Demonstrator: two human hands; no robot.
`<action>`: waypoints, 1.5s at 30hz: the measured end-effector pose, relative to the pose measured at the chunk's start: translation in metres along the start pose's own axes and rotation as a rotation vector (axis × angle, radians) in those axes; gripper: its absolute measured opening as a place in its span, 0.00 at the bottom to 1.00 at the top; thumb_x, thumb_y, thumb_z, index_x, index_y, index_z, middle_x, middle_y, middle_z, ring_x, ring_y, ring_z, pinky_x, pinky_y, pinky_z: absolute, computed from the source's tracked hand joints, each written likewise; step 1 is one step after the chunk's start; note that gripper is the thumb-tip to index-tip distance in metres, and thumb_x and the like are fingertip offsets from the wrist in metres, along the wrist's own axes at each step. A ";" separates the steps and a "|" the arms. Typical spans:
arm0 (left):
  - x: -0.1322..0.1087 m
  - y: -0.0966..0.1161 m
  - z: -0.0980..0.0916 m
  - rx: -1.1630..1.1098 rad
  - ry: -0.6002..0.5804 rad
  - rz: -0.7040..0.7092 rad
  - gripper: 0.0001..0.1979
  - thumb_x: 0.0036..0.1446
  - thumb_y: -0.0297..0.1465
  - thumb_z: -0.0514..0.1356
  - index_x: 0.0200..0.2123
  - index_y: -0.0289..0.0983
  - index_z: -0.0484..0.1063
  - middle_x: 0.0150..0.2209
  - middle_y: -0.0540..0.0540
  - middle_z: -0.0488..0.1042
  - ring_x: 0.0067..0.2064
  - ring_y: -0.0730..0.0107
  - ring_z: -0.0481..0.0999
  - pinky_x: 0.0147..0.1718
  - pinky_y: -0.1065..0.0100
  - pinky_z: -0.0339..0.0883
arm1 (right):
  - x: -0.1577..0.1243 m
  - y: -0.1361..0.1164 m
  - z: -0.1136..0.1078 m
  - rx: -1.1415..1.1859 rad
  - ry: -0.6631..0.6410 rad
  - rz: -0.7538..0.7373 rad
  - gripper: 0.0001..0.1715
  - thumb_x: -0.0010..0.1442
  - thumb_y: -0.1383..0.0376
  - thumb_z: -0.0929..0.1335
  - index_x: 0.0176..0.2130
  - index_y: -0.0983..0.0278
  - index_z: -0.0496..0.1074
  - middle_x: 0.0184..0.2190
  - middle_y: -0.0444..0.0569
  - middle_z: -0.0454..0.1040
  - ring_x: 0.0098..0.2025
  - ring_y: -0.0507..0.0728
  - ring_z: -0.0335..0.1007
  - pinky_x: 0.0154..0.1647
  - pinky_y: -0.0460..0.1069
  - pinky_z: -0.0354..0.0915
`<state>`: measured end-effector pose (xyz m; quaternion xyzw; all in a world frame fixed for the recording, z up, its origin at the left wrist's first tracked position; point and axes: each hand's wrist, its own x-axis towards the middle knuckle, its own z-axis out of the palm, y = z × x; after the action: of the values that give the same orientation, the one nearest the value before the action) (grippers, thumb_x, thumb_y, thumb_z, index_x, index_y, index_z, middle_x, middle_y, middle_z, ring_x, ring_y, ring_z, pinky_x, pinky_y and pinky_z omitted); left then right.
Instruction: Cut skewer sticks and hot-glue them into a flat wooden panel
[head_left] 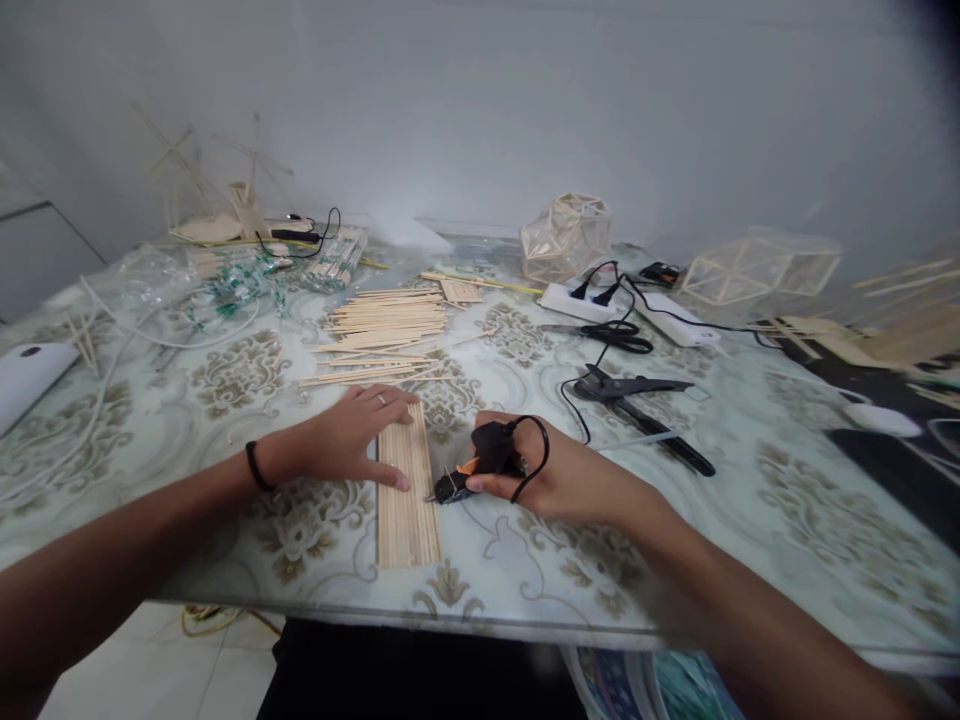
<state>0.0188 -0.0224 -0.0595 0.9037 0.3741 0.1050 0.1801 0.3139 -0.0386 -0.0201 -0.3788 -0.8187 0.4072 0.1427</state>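
A flat panel of wooden sticks laid side by side [409, 510] rests near the table's front edge. My left hand [341, 438] lies flat on the panel's upper left part, fingers stretched out, a ring on one finger. My right hand [559, 475] grips a black glue gun [480, 463] with an orange trigger; its nozzle points left and touches the panel's right edge. The gun's black cord loops over my fingers.
A loose pile of wooden sticks [382, 335] lies behind the panel. Further back stand stick-built frames [566, 235], a white power strip [574, 300], scissors [615, 335], a second black glue gun [637, 400] and plastic bags [225, 280]. The glass table edge [450, 615] runs along the front.
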 end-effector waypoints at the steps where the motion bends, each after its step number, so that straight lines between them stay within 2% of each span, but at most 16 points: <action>1: 0.000 0.000 0.000 -0.003 0.003 0.000 0.41 0.51 0.63 0.66 0.56 0.39 0.73 0.69 0.34 0.66 0.69 0.38 0.62 0.64 0.42 0.56 | 0.000 0.000 0.000 0.000 0.003 0.000 0.13 0.60 0.59 0.74 0.39 0.61 0.70 0.36 0.47 0.79 0.35 0.56 0.76 0.35 0.49 0.68; 14: -0.001 -0.001 0.000 0.006 0.000 -0.005 0.39 0.52 0.62 0.66 0.56 0.39 0.72 0.69 0.35 0.65 0.70 0.40 0.62 0.65 0.44 0.54 | 0.000 0.004 0.006 0.041 0.013 -0.001 0.11 0.62 0.58 0.74 0.39 0.63 0.74 0.40 0.50 0.81 0.39 0.58 0.80 0.38 0.49 0.72; 26: 0.000 -0.001 0.000 -0.007 0.016 0.003 0.40 0.51 0.62 0.67 0.56 0.40 0.73 0.68 0.35 0.67 0.69 0.40 0.63 0.65 0.44 0.55 | 0.002 0.001 0.004 -0.077 0.045 -0.010 0.10 0.61 0.59 0.74 0.37 0.63 0.74 0.36 0.49 0.79 0.36 0.58 0.76 0.36 0.51 0.70; 40: 0.000 -0.001 0.000 -0.007 0.008 -0.007 0.41 0.51 0.63 0.66 0.57 0.40 0.73 0.68 0.35 0.66 0.69 0.40 0.62 0.65 0.44 0.54 | 0.003 0.005 0.003 -0.028 0.061 -0.013 0.13 0.60 0.58 0.76 0.41 0.63 0.75 0.36 0.50 0.81 0.36 0.58 0.78 0.35 0.49 0.72; 45: 0.001 -0.001 0.000 -0.005 0.008 -0.011 0.41 0.51 0.63 0.66 0.58 0.40 0.73 0.68 0.35 0.66 0.69 0.40 0.62 0.66 0.44 0.53 | 0.004 0.006 0.003 -0.034 0.035 -0.021 0.10 0.62 0.59 0.73 0.40 0.63 0.75 0.37 0.51 0.82 0.37 0.58 0.79 0.38 0.50 0.73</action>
<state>0.0186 -0.0214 -0.0600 0.9007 0.3793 0.1089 0.1816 0.3120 -0.0350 -0.0266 -0.3796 -0.8268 0.3853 0.1547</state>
